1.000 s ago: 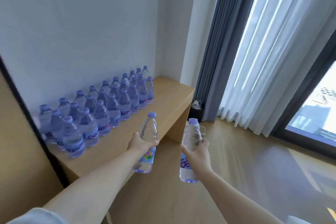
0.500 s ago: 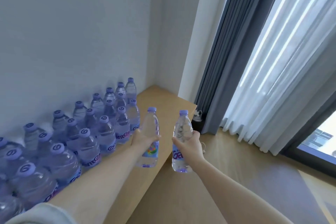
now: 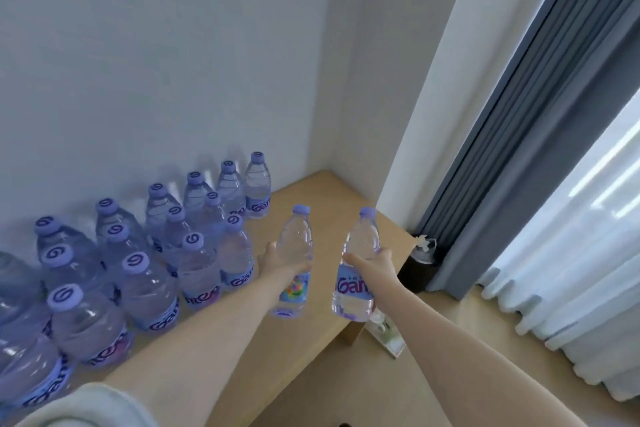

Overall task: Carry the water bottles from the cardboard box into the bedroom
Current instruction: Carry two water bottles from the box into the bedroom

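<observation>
While the left hand [image 3: 277, 262] grips one upright clear water bottle [image 3: 293, 262] above the wooden shelf [image 3: 322, 204], the right hand [image 3: 372, 263] grips another [image 3: 356, 263] just right; lilac-capped full bottles [image 3: 145, 253] stand left.

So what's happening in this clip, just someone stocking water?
A person holds one water bottle upright in each hand: the left hand grips the left bottle, the right hand the right bottle. Both hang over the free end of a wooden shelf, where many matching bottles stand in rows along the wall. Neither is set down yet.
</observation>
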Available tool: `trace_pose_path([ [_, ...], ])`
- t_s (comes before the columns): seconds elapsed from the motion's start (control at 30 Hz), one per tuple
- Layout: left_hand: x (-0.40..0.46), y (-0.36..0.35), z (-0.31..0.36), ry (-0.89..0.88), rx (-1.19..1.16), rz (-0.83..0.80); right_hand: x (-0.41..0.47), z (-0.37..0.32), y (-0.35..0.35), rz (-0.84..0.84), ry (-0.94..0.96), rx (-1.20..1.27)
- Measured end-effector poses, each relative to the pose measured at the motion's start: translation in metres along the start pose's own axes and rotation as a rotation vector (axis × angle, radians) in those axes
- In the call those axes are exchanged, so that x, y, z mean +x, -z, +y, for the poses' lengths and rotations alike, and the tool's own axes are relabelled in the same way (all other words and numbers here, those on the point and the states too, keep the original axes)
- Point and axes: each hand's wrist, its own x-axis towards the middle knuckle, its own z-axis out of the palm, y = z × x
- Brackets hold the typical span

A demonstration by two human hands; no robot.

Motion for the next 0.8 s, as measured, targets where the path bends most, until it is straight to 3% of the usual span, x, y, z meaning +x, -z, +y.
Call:
trace_pose_path([
  [0.37,0.067,-0.046,0.032,0.136,-0.165,0.233,0.123,-0.046,0.004,-0.309,0.144,-0.258],
  [0.53,0.082,-0.045,0.028,0.142,-0.161,0.350,0.149,-0.059,-0.023,-0.465,0.263,-0.309],
  [0.7,0.092,-0.045,0.034,0.094,-0.183,0.585,0.167,-0.076,-0.046,-0.567,0.334,-0.398],
  [0.8,0.102,-0.041,0.038,0.104,-0.189,0.609,0.180,-0.082,-0.057,-0.617,0.345,-0.385],
])
